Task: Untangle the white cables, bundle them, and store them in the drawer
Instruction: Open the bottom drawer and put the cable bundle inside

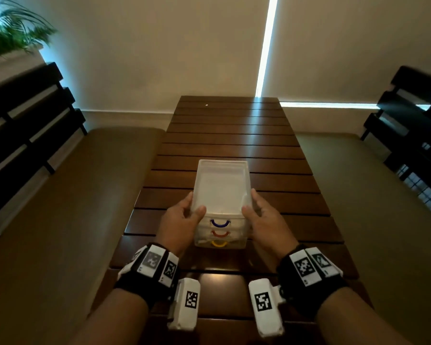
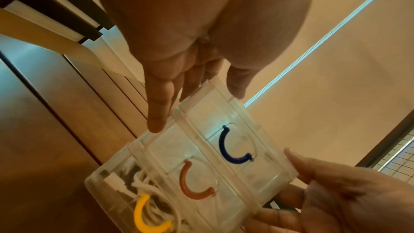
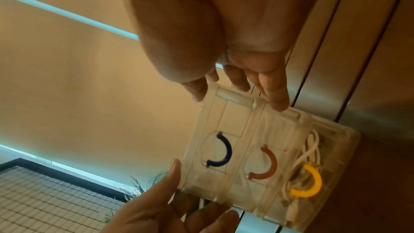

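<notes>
I see a dark slatted wooden counter (image 1: pixel 234 135) between 2 benches — my left hand (image 1: pixel 182 217) and right hand (image 1: pixel 264 220) both grip the clear drawer unit (image 1: pixel 220 185); white cables (image 2: pixel 152 194) lie in its bottom, yellow-handled drawer.

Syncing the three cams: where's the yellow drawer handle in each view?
Head: yellow handle lowest on the clear drawer unit, centre frame, between left hand and right hand.
Left wrist: yellow handle bottom edge, left of centre, over white cables.
Right wrist: yellow handle lower right.
Shared landmark: blue handle, two drawers away from it in every view.
</notes>
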Available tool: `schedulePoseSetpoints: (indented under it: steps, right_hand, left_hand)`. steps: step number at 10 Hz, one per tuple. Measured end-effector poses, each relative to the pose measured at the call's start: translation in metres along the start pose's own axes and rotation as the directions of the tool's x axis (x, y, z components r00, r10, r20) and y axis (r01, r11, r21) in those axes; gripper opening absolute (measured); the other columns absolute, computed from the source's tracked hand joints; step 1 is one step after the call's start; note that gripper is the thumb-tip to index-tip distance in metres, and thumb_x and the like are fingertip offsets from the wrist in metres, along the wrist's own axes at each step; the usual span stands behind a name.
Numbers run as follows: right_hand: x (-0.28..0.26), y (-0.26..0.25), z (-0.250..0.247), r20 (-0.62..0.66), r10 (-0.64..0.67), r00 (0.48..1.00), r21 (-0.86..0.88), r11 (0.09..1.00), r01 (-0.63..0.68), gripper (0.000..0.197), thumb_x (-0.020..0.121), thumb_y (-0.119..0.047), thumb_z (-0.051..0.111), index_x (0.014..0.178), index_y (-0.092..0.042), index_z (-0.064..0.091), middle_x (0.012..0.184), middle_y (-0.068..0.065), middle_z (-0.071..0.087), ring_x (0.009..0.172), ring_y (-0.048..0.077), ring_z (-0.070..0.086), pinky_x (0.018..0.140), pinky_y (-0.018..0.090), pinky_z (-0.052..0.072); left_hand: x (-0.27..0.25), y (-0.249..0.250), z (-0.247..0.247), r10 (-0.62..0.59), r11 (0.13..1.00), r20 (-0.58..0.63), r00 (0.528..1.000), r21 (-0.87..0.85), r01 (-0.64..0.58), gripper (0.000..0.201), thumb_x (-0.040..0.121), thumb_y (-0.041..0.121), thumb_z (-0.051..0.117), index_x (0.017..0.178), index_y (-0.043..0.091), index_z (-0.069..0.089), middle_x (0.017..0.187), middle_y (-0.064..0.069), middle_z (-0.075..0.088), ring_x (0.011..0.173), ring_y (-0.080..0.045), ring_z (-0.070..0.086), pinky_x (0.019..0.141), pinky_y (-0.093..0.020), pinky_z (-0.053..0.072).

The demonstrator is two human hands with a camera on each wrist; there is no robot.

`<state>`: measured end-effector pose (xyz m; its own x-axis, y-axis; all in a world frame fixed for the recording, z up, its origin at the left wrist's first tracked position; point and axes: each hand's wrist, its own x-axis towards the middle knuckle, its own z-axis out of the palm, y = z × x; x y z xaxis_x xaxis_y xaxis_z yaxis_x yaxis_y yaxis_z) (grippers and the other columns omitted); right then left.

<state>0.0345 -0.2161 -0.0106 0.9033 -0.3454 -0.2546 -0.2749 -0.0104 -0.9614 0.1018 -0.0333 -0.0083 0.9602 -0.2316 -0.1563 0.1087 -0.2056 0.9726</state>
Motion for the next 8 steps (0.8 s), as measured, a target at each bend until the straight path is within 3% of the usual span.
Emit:
schedulePoseSetpoints:
  steps: [1, 2, 3, 5, 7, 8]
  right_hand:
    - [0.010, -0.011, -0.005, -0.054, -0.051, 0.997, -0.159, 0.986, 0.042, 0.058, 0.096, -0.030, 0.053, 0.148, -0.032, 0.028, 0.143, -0.005, 0.049, 0.119, 0.016, 0.055, 0.104, 0.043, 0.045]
    - [0.028, -0.020, -0.013, -0.057, -0.049, 0.997, -0.230, 0.973, 0.035, 0.058, 0.097, -0.031, 0.052, 0.149, -0.029, 0.028, 0.143, -0.001, 0.048, 0.123, 0.019, 0.052, 0.106, 0.045, 0.043]
    - [0.048, -0.022, -0.017, -0.080, -0.059, 0.995, -0.247, 0.968, 0.038, 0.058, 0.095, -0.032, 0.053, 0.148, -0.032, 0.030, 0.140, 0.000, 0.052, 0.120, 0.022, 0.056, 0.099, 0.051, 0.048]
    - [0.071, -0.033, -0.019, -0.096, -0.018, 0.995, -0.181, 0.983, 0.000, 0.059, 0.094, -0.033, 0.053, 0.147, -0.035, 0.028, 0.141, 0.000, 0.050, 0.114, 0.023, 0.057, 0.094, 0.052, 0.052]
    - [0.076, -0.037, -0.019, -0.090, 0.012, 0.996, -0.154, 0.988, -0.026, 0.058, 0.097, -0.028, 0.051, 0.149, -0.033, 0.026, 0.143, 0.000, 0.047, 0.113, 0.023, 0.057, 0.093, 0.052, 0.052]
    - [0.075, -0.038, -0.022, -0.085, 0.033, 0.996, -0.146, 0.988, -0.046, 0.063, 0.094, -0.038, 0.054, 0.149, -0.036, 0.024, 0.148, 0.001, 0.042, 0.121, 0.025, 0.053, 0.097, 0.053, 0.049]
  left_hand:
    - [0.015, 0.002, 0.008, 0.008, 0.997, 0.005, 1.000, 0.075, -0.009, 0.056, 0.091, 0.024, 0.064, 0.143, 0.020, 0.044, 0.128, -0.004, 0.062, 0.104, -0.020, 0.066, 0.088, -0.048, 0.056]
    - [0.032, 0.008, 0.014, 0.039, 0.984, 0.006, 0.999, 0.173, -0.040, 0.058, 0.090, 0.031, 0.064, 0.144, 0.023, 0.043, 0.128, -0.001, 0.062, 0.104, -0.019, 0.065, 0.088, -0.046, 0.056]
    - [0.051, 0.013, 0.020, 0.035, 0.981, 0.021, 0.999, 0.188, -0.038, 0.059, 0.090, 0.032, 0.063, 0.144, 0.023, 0.041, 0.133, -0.001, 0.059, 0.106, -0.020, 0.063, 0.090, -0.047, 0.055]
    - [0.077, 0.022, 0.028, 0.045, 0.966, 0.009, 0.999, 0.255, -0.045, 0.060, 0.093, 0.032, 0.060, 0.146, 0.019, 0.037, 0.130, -0.004, 0.060, 0.108, -0.019, 0.062, 0.095, -0.044, 0.052]
    - [0.085, 0.025, 0.031, 0.017, 0.976, 0.013, 1.000, 0.217, -0.019, 0.063, 0.092, 0.033, 0.061, 0.148, 0.020, 0.035, 0.131, -0.004, 0.060, 0.107, -0.019, 0.062, 0.095, -0.044, 0.052]
    - [0.075, 0.025, 0.027, 0.029, 0.975, 0.029, 0.999, 0.220, -0.034, 0.073, 0.091, 0.043, 0.060, 0.152, 0.024, 0.024, 0.133, -0.001, 0.055, 0.115, -0.020, 0.058, 0.098, -0.045, 0.050]
